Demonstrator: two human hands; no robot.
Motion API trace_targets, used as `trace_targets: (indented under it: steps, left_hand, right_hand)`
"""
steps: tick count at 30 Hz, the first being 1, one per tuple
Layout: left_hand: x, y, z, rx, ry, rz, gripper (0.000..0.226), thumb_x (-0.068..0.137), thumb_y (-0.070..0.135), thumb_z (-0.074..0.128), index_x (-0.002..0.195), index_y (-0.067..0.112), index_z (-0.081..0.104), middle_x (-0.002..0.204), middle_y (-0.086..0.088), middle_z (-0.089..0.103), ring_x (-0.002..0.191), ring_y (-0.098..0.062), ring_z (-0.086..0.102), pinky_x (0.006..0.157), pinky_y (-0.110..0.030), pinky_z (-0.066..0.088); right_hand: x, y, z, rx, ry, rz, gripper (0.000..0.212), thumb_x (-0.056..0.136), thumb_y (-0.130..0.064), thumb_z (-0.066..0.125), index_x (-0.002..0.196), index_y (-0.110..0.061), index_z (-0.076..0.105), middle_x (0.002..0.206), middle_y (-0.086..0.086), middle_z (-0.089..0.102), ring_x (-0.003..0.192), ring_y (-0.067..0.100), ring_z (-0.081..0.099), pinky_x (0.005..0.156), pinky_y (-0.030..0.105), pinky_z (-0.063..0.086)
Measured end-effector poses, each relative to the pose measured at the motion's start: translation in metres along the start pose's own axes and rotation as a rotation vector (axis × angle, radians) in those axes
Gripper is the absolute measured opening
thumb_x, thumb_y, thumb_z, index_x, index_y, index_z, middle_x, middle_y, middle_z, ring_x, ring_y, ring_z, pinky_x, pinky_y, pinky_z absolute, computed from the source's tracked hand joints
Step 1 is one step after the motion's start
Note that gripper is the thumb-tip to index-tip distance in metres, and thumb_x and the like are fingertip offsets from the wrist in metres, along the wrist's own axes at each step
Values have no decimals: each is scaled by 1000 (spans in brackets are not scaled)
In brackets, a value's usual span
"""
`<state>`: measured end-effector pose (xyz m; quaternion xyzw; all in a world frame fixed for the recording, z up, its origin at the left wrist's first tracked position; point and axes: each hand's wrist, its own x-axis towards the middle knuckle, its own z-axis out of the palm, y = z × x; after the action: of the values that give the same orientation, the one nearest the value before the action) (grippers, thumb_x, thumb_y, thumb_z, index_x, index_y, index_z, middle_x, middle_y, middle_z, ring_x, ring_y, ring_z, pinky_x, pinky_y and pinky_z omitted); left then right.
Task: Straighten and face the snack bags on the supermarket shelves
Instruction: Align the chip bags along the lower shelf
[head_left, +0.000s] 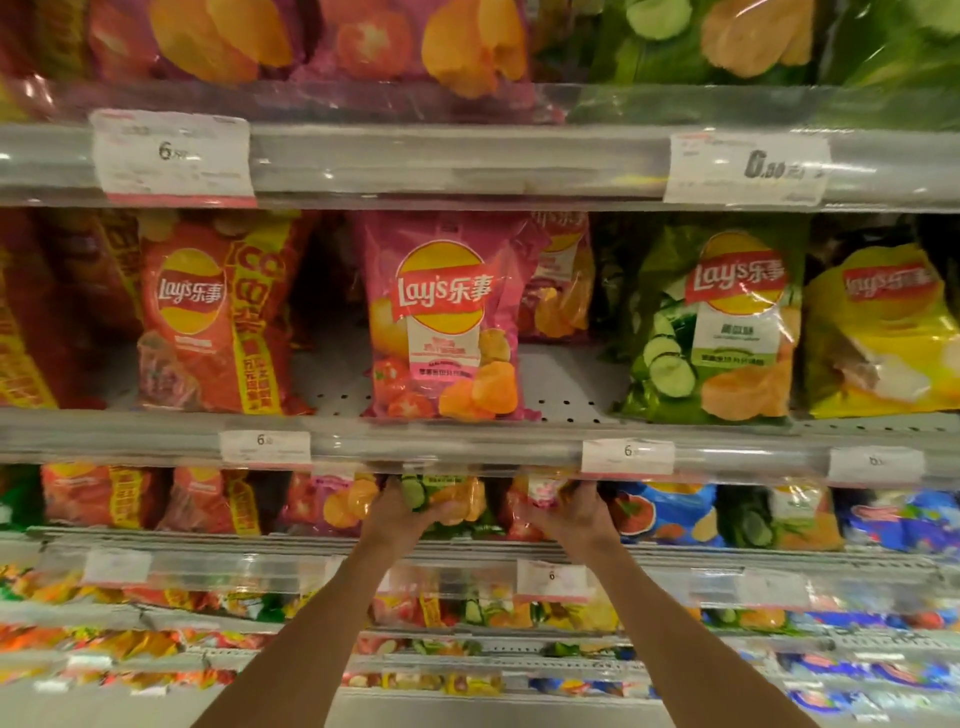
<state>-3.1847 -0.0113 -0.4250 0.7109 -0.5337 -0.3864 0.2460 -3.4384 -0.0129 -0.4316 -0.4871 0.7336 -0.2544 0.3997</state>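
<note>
Gripping green bag (447, 501) (left hand (395, 517)), red bag (530, 506)

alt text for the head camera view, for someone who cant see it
Both hands reach into a supermarket shelf: the left hand grips a green cucumber chip bag, the right hand a pink bag. Above, a pink tomato bag faces forward.

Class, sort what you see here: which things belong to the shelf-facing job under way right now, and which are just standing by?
In the job:
left hand gripping the green cucumber bag
right hand gripping the red bag

Standing by:
pink tomato bag
yellow bag
price tags
blue bag
</note>
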Motion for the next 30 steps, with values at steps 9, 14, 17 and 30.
trace_targets:
  steps: [9,14,17,30]
  left_hand:
    - [18,1,-9,-201,-116,-151,50,64,30,93,100,10,64,104,-2,69,109,-26,64,91,-28,49]
    - [19,-2,-19,-209,-90,-179,93,62,31,94,139,6,47,137,-8,56,131,-30,50,99,-31,41]
    - [19,-6,-21,-276,-95,-159,84,64,24,93,135,9,51,135,-8,58,122,-27,55,97,-30,44]
    - [25,-12,-19,-278,-41,-84,92,70,17,89,146,8,39,148,-11,46,138,-33,42,111,-39,37]
  right_hand:
    - [2,-11,-5,40,37,76,76,60,-51,93,120,-13,65,120,5,72,112,26,66,101,38,53]
    - [-19,-21,-2,20,117,66,57,65,-49,92,106,-15,70,106,4,75,97,23,71,88,41,59]
    - [-34,-28,-2,-4,173,49,62,68,-49,90,113,-15,66,110,4,74,100,24,71,89,42,59]
    - [-68,-41,-6,-75,330,18,73,64,-56,89,115,-15,57,115,5,71,106,28,68,90,42,56]
